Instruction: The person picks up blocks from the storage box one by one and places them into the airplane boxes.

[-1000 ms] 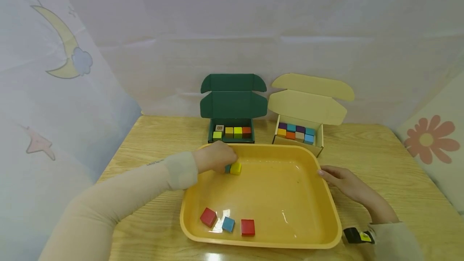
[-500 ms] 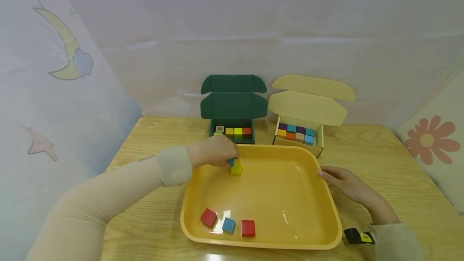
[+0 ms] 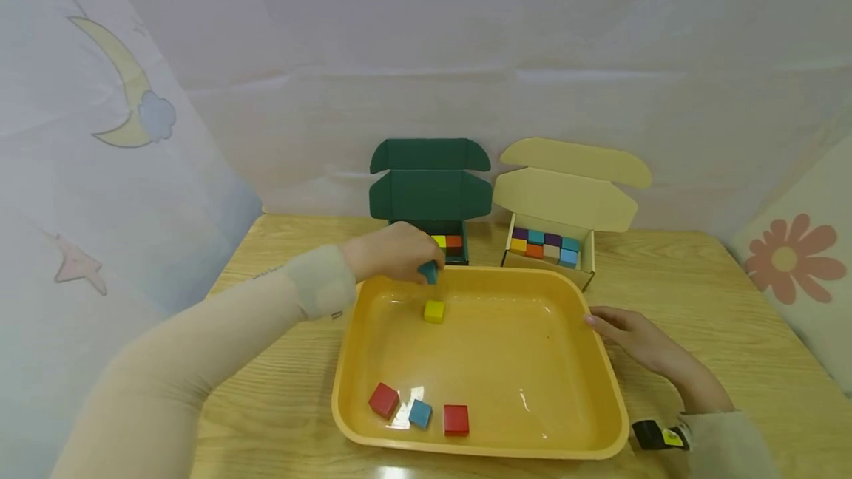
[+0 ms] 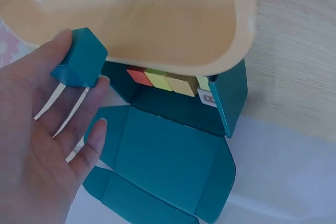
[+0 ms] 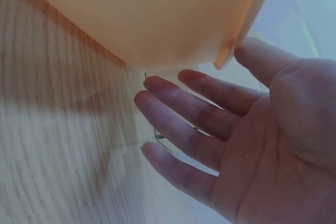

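In the head view my left hand (image 3: 397,251) holds a teal cube (image 3: 429,272) over the far rim of the yellow tray (image 3: 512,361). The left wrist view has the teal cube (image 4: 84,57) pinched between thumb and fingertips. Just behind the tray stands the open green box (image 3: 430,194), its cubes partly covered by my left hand. At the tray's right side, my right hand (image 3: 639,338) touches the rim with its thumb. Its other fingers (image 5: 184,129) extend loosely outside the wall. A yellow cube (image 3: 434,311) lies inside the tray near the far side.
Along the tray's near side lie a red cube (image 3: 384,401), a blue cube (image 3: 420,414) and another red cube (image 3: 455,420). An open tan box (image 3: 566,198) with several coloured cubes stands behind the tray, right of the green box. A white backdrop (image 3: 439,35) rises behind the table.
My left hand has lifted the teal cube from beside the yellow cube and moved it up toward the green box. The right hand has stayed at the tray's rim.
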{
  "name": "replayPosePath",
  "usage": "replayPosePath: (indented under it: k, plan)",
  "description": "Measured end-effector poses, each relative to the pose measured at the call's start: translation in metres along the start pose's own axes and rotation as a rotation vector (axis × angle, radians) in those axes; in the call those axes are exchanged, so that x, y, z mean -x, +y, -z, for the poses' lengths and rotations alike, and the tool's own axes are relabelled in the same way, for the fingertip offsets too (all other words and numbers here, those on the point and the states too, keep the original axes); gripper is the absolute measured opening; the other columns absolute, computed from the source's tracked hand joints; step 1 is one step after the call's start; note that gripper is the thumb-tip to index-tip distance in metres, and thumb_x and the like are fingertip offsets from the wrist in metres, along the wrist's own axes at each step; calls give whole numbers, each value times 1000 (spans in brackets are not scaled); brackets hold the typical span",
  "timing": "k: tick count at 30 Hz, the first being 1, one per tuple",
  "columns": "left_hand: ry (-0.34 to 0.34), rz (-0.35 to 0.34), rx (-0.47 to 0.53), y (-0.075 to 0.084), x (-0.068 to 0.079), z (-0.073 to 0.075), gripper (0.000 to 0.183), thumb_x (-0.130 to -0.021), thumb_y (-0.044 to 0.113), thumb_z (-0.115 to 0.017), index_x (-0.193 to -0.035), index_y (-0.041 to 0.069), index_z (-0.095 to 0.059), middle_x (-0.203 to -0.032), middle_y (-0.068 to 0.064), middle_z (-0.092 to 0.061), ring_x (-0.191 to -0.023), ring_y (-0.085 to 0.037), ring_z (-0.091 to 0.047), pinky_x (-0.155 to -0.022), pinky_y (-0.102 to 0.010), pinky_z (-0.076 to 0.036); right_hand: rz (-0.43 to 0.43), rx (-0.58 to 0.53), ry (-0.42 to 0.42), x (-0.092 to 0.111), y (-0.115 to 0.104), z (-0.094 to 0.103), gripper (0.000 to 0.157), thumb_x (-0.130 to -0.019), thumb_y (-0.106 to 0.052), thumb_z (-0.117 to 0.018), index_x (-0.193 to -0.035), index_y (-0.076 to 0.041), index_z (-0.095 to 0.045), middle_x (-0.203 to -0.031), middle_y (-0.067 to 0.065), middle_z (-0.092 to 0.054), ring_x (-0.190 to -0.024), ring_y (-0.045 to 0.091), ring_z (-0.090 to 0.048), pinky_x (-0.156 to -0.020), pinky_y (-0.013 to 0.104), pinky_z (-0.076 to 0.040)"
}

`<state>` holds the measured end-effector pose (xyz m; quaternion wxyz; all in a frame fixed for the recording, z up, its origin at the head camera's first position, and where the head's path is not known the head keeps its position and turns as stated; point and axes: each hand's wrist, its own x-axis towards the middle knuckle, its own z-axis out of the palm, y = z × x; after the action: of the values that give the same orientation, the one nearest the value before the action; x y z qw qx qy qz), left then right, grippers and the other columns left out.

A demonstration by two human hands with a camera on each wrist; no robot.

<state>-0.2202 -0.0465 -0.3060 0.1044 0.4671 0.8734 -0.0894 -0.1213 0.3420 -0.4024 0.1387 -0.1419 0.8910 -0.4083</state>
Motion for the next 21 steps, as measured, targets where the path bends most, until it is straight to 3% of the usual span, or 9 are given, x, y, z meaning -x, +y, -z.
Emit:
replayPosePath:
  k: [5, 13, 21]
  plan:
    - [5, 42, 44, -12, -10, 3, 35, -90, 27, -76, -123, 17, -70, -120, 2, -68, -101, -17, -63, -91, -34, -51, 8, -5, 3, 0, 0, 1, 50, -108, -22, -44, -136, 19, -44, -130, 34, -55, -113, 45, -59, -84, 45, -57]
    - [-46, 135, 47, -28, -29, 5, 48, -92, 32, -73, -136, 18, -62, -133, 0, -62, -116, -20, -60, -100, -37, -48, -4, -10, -3, 2, -2, 0, 51, -108, -23, -44, -137, 19, -43, -131, 35, -53, -113, 45, -59, -85, 46, -56]
    - [-112, 205, 51, -37, -37, 6, 45, -92, 26, -73, -135, 15, -62, -132, -3, -62, -118, -24, -58, -102, -38, -47, 7, 10, 13, 1, -2, -1, 50, -108, -23, -44, -137, 18, -45, -131, 34, -54, -112, 45, -59, -85, 47, -56]
